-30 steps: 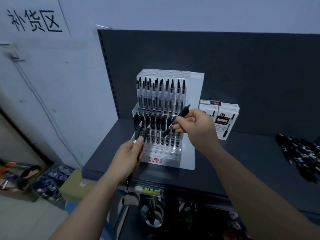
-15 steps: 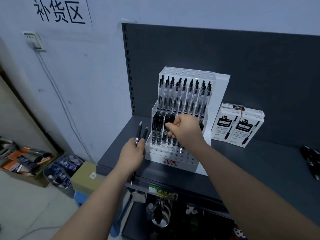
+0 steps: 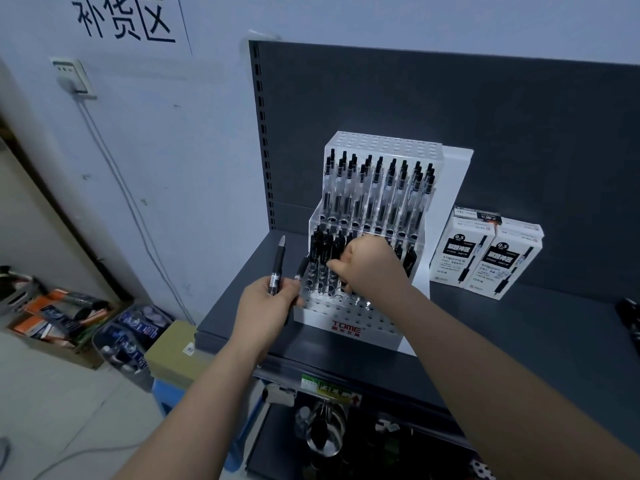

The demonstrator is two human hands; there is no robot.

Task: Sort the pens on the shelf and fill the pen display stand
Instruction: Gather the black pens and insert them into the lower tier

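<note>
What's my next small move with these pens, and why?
Probably push the pen in your right hand fully into its hole in the display stand: you seem to pinch it at the lower tier, and your left hand holds two spare pens to place next.

wall sign (image 3: 121,19), black characters; white wall socket (image 3: 71,76) with grey cable (image 3: 138,220) hanging down; floor: open cardboard box (image 3: 52,317) of orange packs, tray of blue-labelled rolls (image 3: 131,337), tan carton (image 3: 173,351) beside it; two white pen boxes (image 3: 485,252), upright, touching; green label strip (image 3: 329,388); shiny metal ware (image 3: 323,431) below it.
</note>
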